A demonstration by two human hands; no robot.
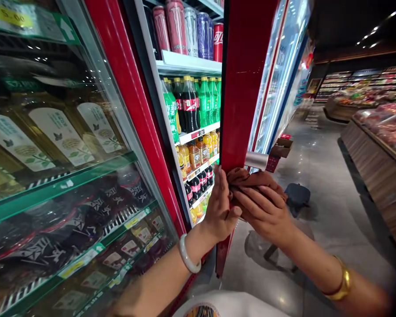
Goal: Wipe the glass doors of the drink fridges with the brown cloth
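A red-framed cooler door (247, 88) stands swung out in front of me. My right hand (265, 211) presses a bunched brown cloth (257, 179) against the door frame beside a silver handle (256, 161). The fingers lie over the cloth and grip it. My left hand (219, 211) rests at the inner edge of the same door, its fingers stretched upward and the thumb apart. It seems to hold nothing. Part of the cloth is hidden under my right hand.
Inside the cooler, shelves hold energy drink cans (176, 28), cola bottles (189, 103) and green bottles (205, 101). Left of it, a glass-fronted cooler holds pale tea bottles (62, 127). A dark stool (297, 193) and a cardboard box (281, 147) stand on the grey floor beyond the door.
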